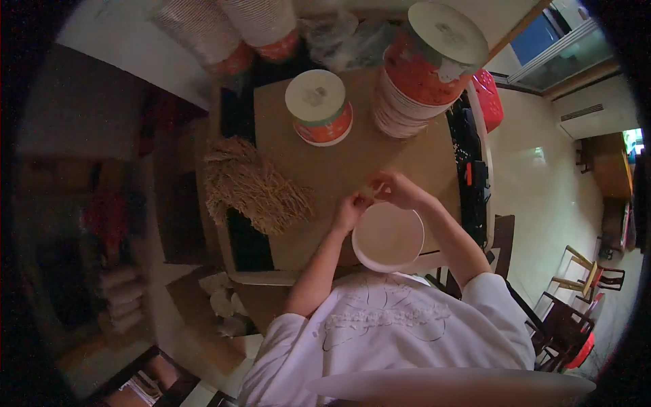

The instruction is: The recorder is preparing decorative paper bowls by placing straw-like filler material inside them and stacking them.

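- Board (359, 159) spread wide; strands (254, 186) heaped to its left!
- Tub (388, 239) gaped at the near edge.
- Left hand (349, 211), right hand (401, 192): fingers nearly closed, both apparently pinching a pale scrap (375, 190) by its far rim.
- Fiddling step, seemingly; next called for steady fingertips.

A pale-rimmed tabletop (261, 278) with a dark surface carries a flat brown board (339, 163). On the board, a bundle of tan strands (254, 186) spills over the left edge, well apart from an upside-down tub (315, 102) and a taller tub stack (417, 95). Crumpled clear plastic (352, 41) lies behind; a round white tub (388, 237) overlaps the near edge.
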{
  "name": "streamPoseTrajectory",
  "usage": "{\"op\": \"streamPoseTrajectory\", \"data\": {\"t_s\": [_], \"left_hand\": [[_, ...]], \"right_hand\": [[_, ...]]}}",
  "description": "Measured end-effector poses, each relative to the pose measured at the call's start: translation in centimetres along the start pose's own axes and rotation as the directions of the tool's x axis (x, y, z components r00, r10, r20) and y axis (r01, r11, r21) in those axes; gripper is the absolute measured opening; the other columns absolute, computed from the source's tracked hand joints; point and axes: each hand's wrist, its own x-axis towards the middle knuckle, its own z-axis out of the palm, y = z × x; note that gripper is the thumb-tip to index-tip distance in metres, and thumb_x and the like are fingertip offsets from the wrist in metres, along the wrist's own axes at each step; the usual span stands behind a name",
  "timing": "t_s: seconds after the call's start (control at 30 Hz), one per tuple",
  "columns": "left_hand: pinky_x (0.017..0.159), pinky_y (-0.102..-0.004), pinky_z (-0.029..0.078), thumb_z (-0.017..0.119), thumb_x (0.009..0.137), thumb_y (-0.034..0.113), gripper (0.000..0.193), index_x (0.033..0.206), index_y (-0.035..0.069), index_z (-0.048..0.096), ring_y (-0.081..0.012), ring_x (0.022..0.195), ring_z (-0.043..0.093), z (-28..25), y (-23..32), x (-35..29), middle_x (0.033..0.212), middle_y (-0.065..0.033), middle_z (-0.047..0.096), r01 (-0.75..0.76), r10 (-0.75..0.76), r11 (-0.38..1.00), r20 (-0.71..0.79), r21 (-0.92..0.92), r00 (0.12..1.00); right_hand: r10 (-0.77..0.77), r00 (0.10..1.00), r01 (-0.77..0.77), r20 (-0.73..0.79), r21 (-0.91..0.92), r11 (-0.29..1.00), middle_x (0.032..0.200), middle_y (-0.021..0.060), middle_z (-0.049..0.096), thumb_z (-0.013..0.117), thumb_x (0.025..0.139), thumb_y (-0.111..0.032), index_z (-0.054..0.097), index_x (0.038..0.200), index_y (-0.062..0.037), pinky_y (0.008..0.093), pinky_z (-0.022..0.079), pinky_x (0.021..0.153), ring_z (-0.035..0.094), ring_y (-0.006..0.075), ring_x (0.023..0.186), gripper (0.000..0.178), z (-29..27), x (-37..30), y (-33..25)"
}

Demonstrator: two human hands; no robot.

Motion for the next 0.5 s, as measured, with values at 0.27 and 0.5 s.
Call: {"op": "streamPoseTrajectory", "data": {"t_s": [0.27,0.5], "left_hand": [[0.056,-0.0238,0.043,0.060,0.075,0.003,0.004,0.072,0.002,0.057,-0.0062,0.061,0.051,-0.4,-0.7,-0.1,0.065,-0.0013,0.058,-0.107,0.107,0.994,0.013,0.025,0.994],[0.054,-0.0224,0.041,0.060,0.075,0.003,0.005,0.072,0.003,0.056,-0.0048,0.060,0.049,-0.3,-0.4,-0.2,0.063,0.0006,0.056,-0.140,0.141,0.988,-0.019,0.062,0.990]], "right_hand": [[-0.080,0.971,0.157,0.227,-0.349,0.924,0.069,0.0122,0.054,0.058,0.068,-0.002,0.057,0.075,-0.0006,0.0318,0.043,0.058,0.053,0.0245,0.065,0.007,-1.2,0.8,-0.2],[0.027,0.990,0.046,0.138,-0.495,0.868,0.071,0.0175,0.052,0.052,0.079,-0.014,0.051,0.074,0.0002,0.0366,0.041,0.057,0.052,0.0314,0.063,0.016,0.2,0.0,-0.3]]}}
